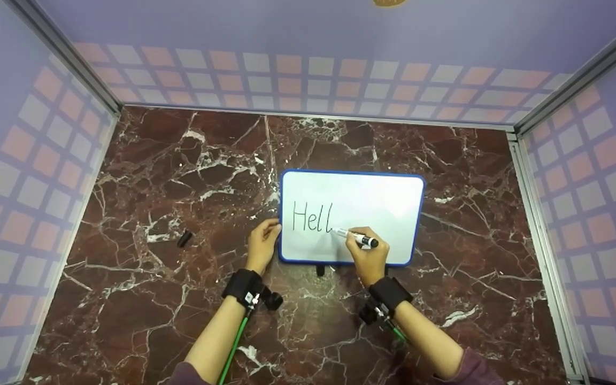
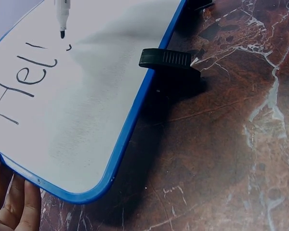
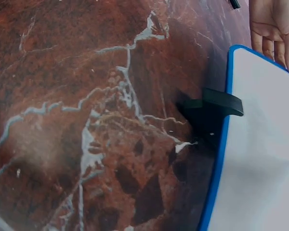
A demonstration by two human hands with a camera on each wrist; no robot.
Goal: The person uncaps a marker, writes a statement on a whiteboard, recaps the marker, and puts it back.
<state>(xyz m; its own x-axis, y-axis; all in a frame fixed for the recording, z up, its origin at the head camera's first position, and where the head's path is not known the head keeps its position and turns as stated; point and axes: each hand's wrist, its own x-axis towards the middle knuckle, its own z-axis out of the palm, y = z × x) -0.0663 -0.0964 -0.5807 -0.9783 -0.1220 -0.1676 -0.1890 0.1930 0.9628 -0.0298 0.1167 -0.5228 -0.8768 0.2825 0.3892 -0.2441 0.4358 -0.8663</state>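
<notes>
A whiteboard [image 1: 361, 214] with a blue frame bears the handwritten black letters "Hell" [image 1: 312, 217]. My right hand [image 1: 369, 254] pinches a white marker [image 1: 356, 236] with a black end, its nib close by the last letter. In the left wrist view the black nib of the marker [image 2: 62, 19] shows just over the board's surface. At the board's left edge, my left hand [image 1: 263, 243] grips the blue frame, thumb at the rim and fingers along the outer side. The right hand lies outside the right wrist view.
A black marker cap [image 1: 184, 238] lies on the dark red marble-patterned surface [image 1: 153, 299], left of the left hand. Black clip-like feet [image 2: 166, 58] jut from the board's near edge. Purple walls with pink and white squares [image 1: 289, 83] enclose the back and both sides.
</notes>
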